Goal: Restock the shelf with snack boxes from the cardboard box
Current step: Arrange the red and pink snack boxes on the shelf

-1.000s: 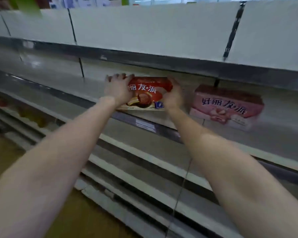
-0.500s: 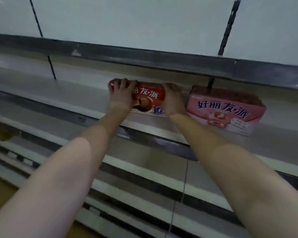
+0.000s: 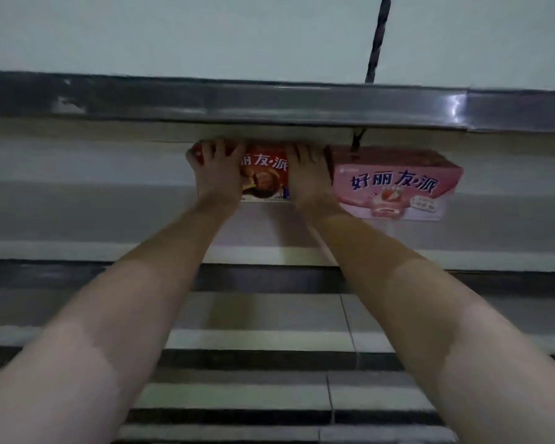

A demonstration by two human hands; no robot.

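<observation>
A red snack box [image 3: 264,174] with a chocolate pie picture stands on the white shelf [image 3: 77,216], deep under the shelf above. My left hand [image 3: 217,174] grips its left end, fingers curled over the top. My right hand [image 3: 310,176] grips its right end, covering that side. Right beside it, touching or nearly touching my right hand, stands a pink snack box [image 3: 394,184] with a strawberry pie picture. The cardboard box is out of sight.
A dark metal shelf edge [image 3: 269,104] runs across just above the boxes. Lower shelves [image 3: 253,341] step down below my forearms. A black slotted upright [image 3: 377,36] rises on the white back panel.
Both hands have pushed the red box further back on the shelf, closer to the pink box. The camera has moved in and now faces the shelf squarely.
</observation>
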